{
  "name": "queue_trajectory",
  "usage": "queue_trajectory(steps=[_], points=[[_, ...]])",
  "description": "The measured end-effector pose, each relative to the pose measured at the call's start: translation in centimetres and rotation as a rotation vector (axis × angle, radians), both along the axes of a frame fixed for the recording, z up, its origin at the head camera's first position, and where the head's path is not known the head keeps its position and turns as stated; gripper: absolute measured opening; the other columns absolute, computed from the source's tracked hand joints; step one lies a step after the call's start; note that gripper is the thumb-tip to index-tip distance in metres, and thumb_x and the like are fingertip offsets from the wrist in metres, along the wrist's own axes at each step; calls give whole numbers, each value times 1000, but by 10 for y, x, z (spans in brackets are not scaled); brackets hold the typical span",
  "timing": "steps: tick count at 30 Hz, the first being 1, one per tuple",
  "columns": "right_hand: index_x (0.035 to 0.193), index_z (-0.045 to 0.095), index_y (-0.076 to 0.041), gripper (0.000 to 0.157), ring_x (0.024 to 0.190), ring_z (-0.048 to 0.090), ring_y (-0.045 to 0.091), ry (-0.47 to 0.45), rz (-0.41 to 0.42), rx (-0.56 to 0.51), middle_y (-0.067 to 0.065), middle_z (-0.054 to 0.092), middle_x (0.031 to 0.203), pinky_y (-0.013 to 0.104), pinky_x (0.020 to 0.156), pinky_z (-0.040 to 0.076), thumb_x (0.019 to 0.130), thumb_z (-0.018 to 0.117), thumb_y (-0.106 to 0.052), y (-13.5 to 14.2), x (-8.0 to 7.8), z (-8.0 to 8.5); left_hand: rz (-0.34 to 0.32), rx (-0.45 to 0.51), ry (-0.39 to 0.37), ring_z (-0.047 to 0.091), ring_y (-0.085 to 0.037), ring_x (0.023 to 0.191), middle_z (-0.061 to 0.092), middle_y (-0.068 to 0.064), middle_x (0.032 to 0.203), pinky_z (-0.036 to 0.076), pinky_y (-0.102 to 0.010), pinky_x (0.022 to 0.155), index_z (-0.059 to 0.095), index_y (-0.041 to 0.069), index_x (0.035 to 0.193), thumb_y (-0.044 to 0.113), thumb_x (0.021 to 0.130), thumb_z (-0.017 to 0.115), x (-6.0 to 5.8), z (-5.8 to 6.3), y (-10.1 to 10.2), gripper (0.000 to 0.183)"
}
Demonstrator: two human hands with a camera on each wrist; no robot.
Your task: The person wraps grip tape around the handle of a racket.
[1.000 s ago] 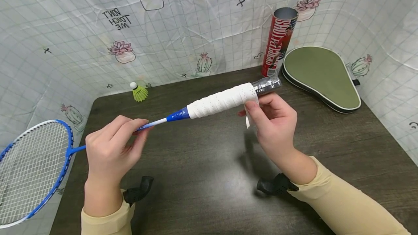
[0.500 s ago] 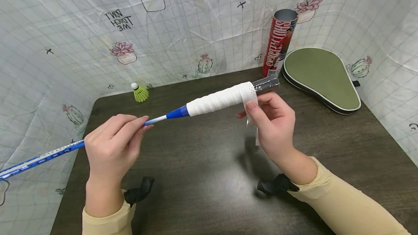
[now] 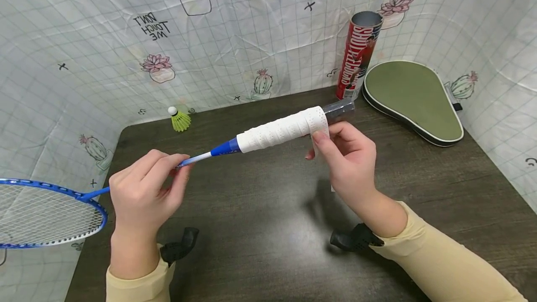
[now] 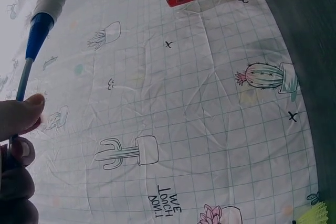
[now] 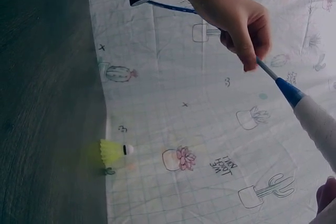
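Note:
A blue and white badminton racket (image 3: 224,147) is held across the middle of the head view, its strung head at the left edge. My left hand (image 3: 144,190) pinches the shaft between thumb and fingers. White perforated grip tape (image 3: 281,130) covers most of the handle in overlapping turns; the butt end (image 3: 340,110) shows dark under clear film. My right hand (image 3: 350,157) pinches the tape close to that end, thumb on top. A loose tail of tape hangs below, mostly hidden behind the right hand. In the left wrist view the blue cone (image 4: 39,36) meets the tape.
A red shuttlecock tube (image 3: 358,55) stands upright at the back right of the dark table (image 3: 260,227). Beside it lies a green paddle case (image 3: 413,99). A yellow shuttlecock (image 3: 179,119) sits at the back left. A patterned sheet (image 3: 235,36) hangs behind.
The racket has turned about its long axis; its head went from face-on to edge-on, then tilted flat. The wrapping has crept slightly further over the butt end. Both hands stay nearly in place.

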State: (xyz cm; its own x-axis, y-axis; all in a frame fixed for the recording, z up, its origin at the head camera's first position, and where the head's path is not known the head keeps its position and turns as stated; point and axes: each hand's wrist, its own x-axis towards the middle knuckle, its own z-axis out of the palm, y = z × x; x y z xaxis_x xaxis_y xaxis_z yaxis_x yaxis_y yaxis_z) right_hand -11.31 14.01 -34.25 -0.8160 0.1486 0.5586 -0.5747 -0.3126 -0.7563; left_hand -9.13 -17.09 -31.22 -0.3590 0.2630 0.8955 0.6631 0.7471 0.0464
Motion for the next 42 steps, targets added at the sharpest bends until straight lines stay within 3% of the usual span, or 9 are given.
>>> queue_trajectory(steps=[5, 11, 19, 28, 34, 42], points=[[76, 57, 15, 30, 53, 61, 13, 4, -41, 39, 0, 62, 74, 27, 52, 55, 96, 72, -2, 1, 0, -1, -25, -10, 8, 52, -20, 46, 67, -7, 66, 38, -34, 41, 77, 1, 86, 8, 88, 73, 0, -1, -2, 8], [77, 60, 13, 21, 54, 65, 14, -11, -43, 54, 0, 65, 74, 25, 53, 55, 95, 65, 5, 3, 0, 0, -23, -34, 2, 57, -22, 46, 71, -7, 69, 40, -35, 41, 81, 2, 87, 24, 99, 71, 1, -2, -2, 27], [75, 67, 6, 17, 57, 63, 14, 19, -57, 24, 3, 65, 75, 26, 55, 54, 92, 70, 6, 3, -1, 0, -21, -47, -9, 55, -21, 44, 70, -7, 66, 39, -34, 40, 81, 1, 88, 27, 100, 70, 1, -2, -2, 30], [75, 69, 4, 18, 57, 65, 12, 8, -61, 27, 1, 70, 74, 23, 53, 54, 93, 71, 3, 4, 1, 0, 74, 32, 32, 55, -29, 48, 68, -9, 67, 38, -41, 45, 81, 3, 86, 28, 100, 71, 1, -2, 1, 31], [75, 68, 6, 17, 53, 66, 13, -5, -46, -17, 3, 70, 70, 23, 50, 55, 92, 66, 9, 4, 0, 1, 17, 18, 13, 54, -23, 46, 67, -9, 64, 39, -37, 43, 80, 0, 85, 28, 100, 71, 0, -2, 0, 32], [78, 70, 6, 15, 52, 66, 14, -5, -36, -33, 4, 71, 71, 25, 50, 56, 92, 66, 9, 3, -1, 1, 12, -8, -26, 53, -21, 46, 69, -9, 65, 40, -35, 43, 80, 0, 88, 24, 98, 72, -1, -5, -3, 27]])
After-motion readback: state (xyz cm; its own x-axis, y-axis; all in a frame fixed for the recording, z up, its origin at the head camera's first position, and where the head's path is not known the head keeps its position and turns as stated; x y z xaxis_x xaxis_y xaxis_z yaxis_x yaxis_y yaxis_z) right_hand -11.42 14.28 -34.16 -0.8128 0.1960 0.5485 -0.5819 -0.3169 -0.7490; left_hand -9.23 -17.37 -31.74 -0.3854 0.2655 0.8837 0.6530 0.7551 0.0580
